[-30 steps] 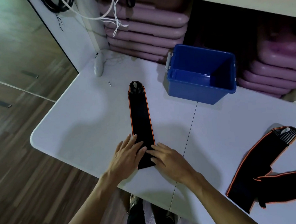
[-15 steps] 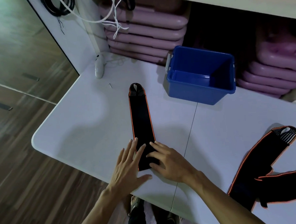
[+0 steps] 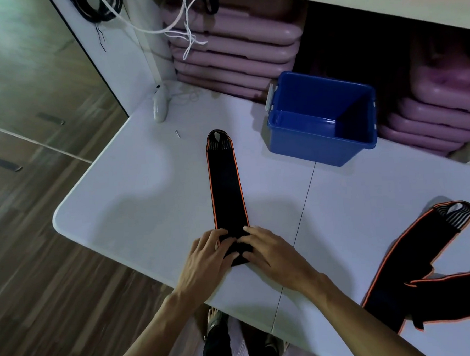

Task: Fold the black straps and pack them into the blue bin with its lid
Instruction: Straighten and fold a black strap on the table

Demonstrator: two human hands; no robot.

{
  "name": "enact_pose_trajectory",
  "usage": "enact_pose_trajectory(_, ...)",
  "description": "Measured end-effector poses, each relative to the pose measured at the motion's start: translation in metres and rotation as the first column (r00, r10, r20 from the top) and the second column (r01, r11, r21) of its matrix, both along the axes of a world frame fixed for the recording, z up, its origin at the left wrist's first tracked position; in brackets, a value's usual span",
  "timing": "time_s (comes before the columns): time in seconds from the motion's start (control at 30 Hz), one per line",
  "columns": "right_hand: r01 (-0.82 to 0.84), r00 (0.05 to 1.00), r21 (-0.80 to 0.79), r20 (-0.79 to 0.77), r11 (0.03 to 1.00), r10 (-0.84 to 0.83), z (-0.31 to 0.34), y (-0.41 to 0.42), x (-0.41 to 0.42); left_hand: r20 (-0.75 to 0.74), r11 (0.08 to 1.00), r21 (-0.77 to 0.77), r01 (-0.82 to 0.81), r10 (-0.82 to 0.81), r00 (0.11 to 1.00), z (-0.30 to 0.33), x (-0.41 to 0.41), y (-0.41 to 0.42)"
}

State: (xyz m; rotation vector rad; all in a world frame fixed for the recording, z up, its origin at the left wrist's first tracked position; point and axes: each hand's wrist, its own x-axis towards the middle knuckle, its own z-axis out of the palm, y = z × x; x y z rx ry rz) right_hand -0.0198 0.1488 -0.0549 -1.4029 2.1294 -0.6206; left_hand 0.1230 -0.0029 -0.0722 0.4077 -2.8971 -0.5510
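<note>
the black strap lies flat on the white table, its long axis running straight away from the person toward the far edge, looped end farthest. both hands sit on its near end: the left hand and right hand press side by side, fingers curled narrow and pinching the near edge, which looks lifted into a first turn, though the fingers hide the fold itself. any roll or fold must travel forward along that axis, both hands equally near. the blue bin stands open, beyond and to the right, apparently empty. its lid is not visible. more straps lie at far right, partly cut off.
</note>
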Motion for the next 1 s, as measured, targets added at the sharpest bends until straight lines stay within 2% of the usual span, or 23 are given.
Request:
enact_pose_trajectory(0.1,0.097,0.994,-0.041,0.058,0.994,-0.095,-0.003,-0.001,0.001,-0.013,0.994,0.096,-0.06,0.062,0.998,0.0,-0.002,0.002)
enact_pose_trajectory(0.2,0.185,0.979,-0.02,0.091,0.983,-0.183,-0.002,-0.01,0.001,0.015,0.953,0.257,-0.162,0.164,0.986,0.004,-0.013,-0.002)
enact_pose_trajectory(0.33,0.223,0.974,-0.026,0.053,0.974,-0.222,0.0,-0.022,0.001,0.039,0.919,0.304,-0.25,0.25,0.968,0.002,-0.027,-0.006)
enact_pose_trajectory(0.5,0.218,0.974,0.007,-0.07,0.976,-0.217,-0.011,-0.024,0.01,-0.007,0.942,0.213,-0.258,0.266,0.964,-0.006,-0.029,-0.006)
enact_pose_trajectory(0.63,0.18,0.966,0.03,-0.195,0.983,-0.171,-0.016,-0.023,0.008,-0.115,0.994,0.033,-0.1,0.103,0.988,-0.004,-0.018,-0.004)
enact_pose_trajectory(0.8,0.15,0.957,0.006,-0.251,0.989,-0.143,-0.014,-0.026,0.007,0.045,0.987,-0.083,0.139,-0.135,0.99,-0.01,0.017,0.003)
enact_pose_trajectory(0.87,0.133,0.956,-0.01,-0.262,0.991,-0.131,-0.014,-0.027,0.008,0.062,0.984,-0.102,0.146,-0.14,0.988,-0.01,0.018,0.003)
enact_pose_trajectory(1.0,0.159,0.962,-0.059,-0.214,0.985,-0.169,-0.012,-0.027,0.007,-0.006,0.985,-0.128,0.117,-0.118,0.993,-0.006,0.011,0.002)
